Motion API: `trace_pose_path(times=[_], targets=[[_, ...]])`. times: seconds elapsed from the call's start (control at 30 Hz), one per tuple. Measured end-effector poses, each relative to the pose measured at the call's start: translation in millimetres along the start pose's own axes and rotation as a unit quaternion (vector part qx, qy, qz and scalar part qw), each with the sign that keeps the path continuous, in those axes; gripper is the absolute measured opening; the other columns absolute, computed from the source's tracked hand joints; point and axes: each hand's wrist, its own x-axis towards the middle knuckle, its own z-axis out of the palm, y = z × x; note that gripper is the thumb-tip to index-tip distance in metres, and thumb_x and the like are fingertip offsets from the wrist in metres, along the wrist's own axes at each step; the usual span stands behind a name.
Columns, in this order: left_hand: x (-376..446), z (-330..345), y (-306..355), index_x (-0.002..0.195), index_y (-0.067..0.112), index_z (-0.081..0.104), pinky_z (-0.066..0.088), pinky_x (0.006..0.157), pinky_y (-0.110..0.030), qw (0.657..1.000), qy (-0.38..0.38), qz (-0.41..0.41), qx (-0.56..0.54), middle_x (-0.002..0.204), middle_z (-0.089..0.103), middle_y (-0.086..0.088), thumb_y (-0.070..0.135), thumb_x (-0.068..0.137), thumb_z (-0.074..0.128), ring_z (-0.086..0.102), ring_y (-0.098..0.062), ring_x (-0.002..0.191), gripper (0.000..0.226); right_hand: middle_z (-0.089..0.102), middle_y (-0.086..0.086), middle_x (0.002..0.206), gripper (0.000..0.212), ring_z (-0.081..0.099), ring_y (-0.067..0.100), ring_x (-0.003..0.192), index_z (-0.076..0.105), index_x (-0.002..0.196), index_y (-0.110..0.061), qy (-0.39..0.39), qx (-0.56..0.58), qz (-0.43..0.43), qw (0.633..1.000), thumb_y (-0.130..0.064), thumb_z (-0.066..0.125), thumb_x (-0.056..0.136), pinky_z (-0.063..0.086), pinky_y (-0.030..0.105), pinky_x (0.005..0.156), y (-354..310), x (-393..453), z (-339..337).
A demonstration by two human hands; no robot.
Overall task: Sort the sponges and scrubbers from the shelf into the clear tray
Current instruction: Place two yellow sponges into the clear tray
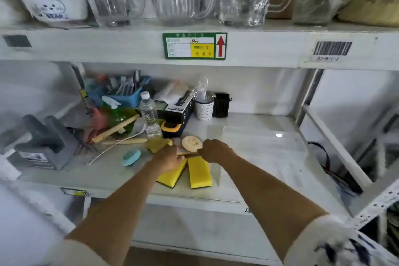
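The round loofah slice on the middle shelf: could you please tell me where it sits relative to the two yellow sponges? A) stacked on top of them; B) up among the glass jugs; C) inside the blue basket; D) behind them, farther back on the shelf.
D: the loofah slice lies flat on the shelf beyond both hands, while the two yellow sponges lie nearer the front edge.
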Motion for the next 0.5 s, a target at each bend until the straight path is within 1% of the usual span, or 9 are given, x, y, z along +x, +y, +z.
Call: trace_pose_path(times=[0.03,0.07,0.2,0.33,0.5], targets=[[2.3,1.5,-3.4,0.135,0.009,0.045,0.050,0.095,-0.042,1.000,-0.005,-0.002,0.003,0.133,0.054,-0.018,0.042,0.094,0.048,0.056,-0.033,0.118,0.053,0.055,0.013,0.133,0.040,0.054,0.031,0.122,0.051,0.130,-0.009,-0.012,-0.008,0.000,1.000,-0.031,0.041,0.099,0.047,0.040,0.096,-3.6,4.2,4.4],[5.1,2.2,-6.7,0.137,0.010,0.043,0.049,0.096,-0.043,1.000,-0.007,-0.006,0.006,0.134,0.053,-0.018,0.043,0.093,0.049,0.055,-0.034,0.120,0.055,0.057,0.013,0.132,0.038,0.055,0.031,0.121,0.053,0.128,-0.009,-0.008,-0.005,0.004,1.000,-0.030,0.042,0.099,0.047,0.039,0.095,-5.2,9.6,9.1],[19.8,12.2,-15.3,0.143,0.010,0.034,0.049,0.097,-0.045,0.999,-0.028,-0.015,0.027,0.134,0.052,-0.019,0.044,0.092,0.050,0.054,-0.035,0.121,0.063,0.060,0.013,0.127,0.033,0.058,0.030,0.117,0.056,0.122,-0.008,-0.011,-0.013,0.017,1.000,-0.025,0.045,0.096,0.049,0.035,0.089,-6.2,29.3,31.7],[29.5,23.4,-16.6,0.135,0.006,0.042,0.047,0.098,-0.042,0.999,-0.016,-0.034,0.036,0.133,0.050,-0.019,0.039,0.093,0.053,0.053,-0.034,0.121,0.054,0.062,0.014,0.123,0.029,0.061,0.030,0.112,0.058,0.118,-0.007,-0.024,-0.008,0.039,0.999,-0.020,0.045,0.095,0.051,0.036,0.087,-7.7,44.1,47.7],[33.5,35.0,-17.6,0.131,0.004,0.046,0.046,0.097,-0.038,0.997,0.002,-0.040,0.066,0.134,0.052,-0.017,0.037,0.093,0.054,0.053,-0.030,0.123,0.051,0.062,0.012,0.125,0.031,0.059,0.029,0.115,0.056,0.121,-0.008,-0.022,-0.004,0.048,0.999,-0.019,0.046,0.093,0.052,0.037,0.092,-8.0,49.2,60.1]])
